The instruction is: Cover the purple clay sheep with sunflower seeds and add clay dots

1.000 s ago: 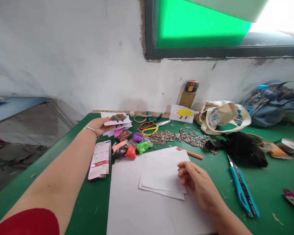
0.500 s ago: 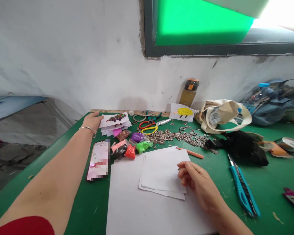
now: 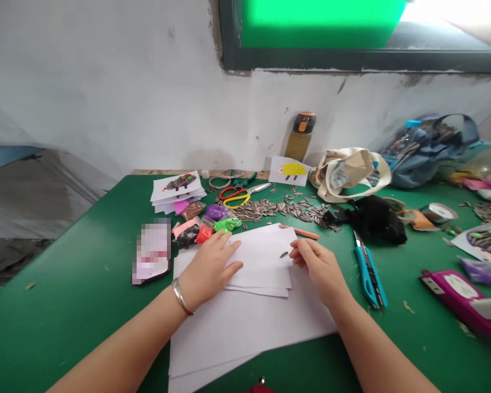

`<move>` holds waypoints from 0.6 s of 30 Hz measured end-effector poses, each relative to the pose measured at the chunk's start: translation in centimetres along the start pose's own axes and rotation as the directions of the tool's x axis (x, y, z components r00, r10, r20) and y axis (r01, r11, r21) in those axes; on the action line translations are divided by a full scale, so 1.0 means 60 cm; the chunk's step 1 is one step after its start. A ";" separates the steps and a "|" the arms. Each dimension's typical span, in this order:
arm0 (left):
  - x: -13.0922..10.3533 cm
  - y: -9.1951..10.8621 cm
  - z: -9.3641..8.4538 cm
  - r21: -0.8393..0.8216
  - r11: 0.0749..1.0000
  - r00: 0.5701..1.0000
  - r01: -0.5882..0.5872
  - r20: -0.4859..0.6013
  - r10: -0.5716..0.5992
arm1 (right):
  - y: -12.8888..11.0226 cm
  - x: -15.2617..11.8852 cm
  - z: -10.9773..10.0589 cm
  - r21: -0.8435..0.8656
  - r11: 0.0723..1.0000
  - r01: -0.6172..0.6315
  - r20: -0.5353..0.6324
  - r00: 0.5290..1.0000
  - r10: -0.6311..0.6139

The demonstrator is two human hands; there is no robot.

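Note:
My left hand point(image 3: 213, 268) lies open, fingers spread, over the left part of a small stack of white paper sheets point(image 3: 262, 265). At the stack's right edge is my right hand point(image 3: 317, 267), its fingers curled together; whatever they may hold is hidden. Just left of those fingertips, a single sunflower seed point(image 3: 283, 255) rests on the top sheet. The small sheets lie on a larger white sheet point(image 3: 229, 338). An orange pencil-like stick point(image 3: 305, 233) sits by the stack's far edge. Bags of coloured clay point(image 3: 204, 233) are beyond my left fingers.
Sunflower seeds point(image 3: 262, 210) are heaped behind the paper, near scissors point(image 3: 241, 199). Hedgehog picture cards point(image 3: 180, 185) are stacked at left, above a phone point(image 3: 152, 251). A teal utility knife point(image 3: 370, 275), black bag point(image 3: 378, 218) and magenta case point(image 3: 462, 300) lie right. A bottle point(image 3: 300, 136) stands behind.
My left hand has left the picture cards and come right and nearer, onto the white sheets. A seed now shows on the top sheet. The camera view has shifted right.

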State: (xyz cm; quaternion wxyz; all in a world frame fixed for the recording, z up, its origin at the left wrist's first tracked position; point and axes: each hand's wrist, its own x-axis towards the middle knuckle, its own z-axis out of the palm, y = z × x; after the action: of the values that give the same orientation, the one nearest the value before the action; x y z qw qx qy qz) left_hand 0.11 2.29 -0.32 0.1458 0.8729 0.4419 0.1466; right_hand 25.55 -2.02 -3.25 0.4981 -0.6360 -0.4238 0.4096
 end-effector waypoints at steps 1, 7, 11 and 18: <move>-0.005 0.001 0.013 0.069 0.998 1.000 -0.005 0.012 0.004 | 0.002 0.002 -0.002 -0.110 0.994 0.028 -0.009 1.000 -0.030; -0.025 0.012 0.040 0.189 0.982 0.993 -0.002 0.114 -0.020 | 0.020 0.005 0.002 -0.506 0.824 0.254 0.141 0.967 -0.212; -0.036 0.024 0.041 0.213 0.977 0.990 0.028 0.130 -0.056 | 0.025 0.003 0.005 -0.597 0.704 0.385 0.254 0.923 -0.290; -0.038 0.021 0.037 0.190 0.982 0.998 -0.004 0.060 -0.008 | 0.027 0.001 0.009 -0.653 0.550 0.520 0.358 0.852 -0.382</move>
State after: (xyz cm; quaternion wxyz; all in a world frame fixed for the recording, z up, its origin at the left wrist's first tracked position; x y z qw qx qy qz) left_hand 0.59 -0.52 -2.13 0.0754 0.8864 0.4502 0.0772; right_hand 25.26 -2.03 -4.94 0.2514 -0.6108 -0.7416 0.1171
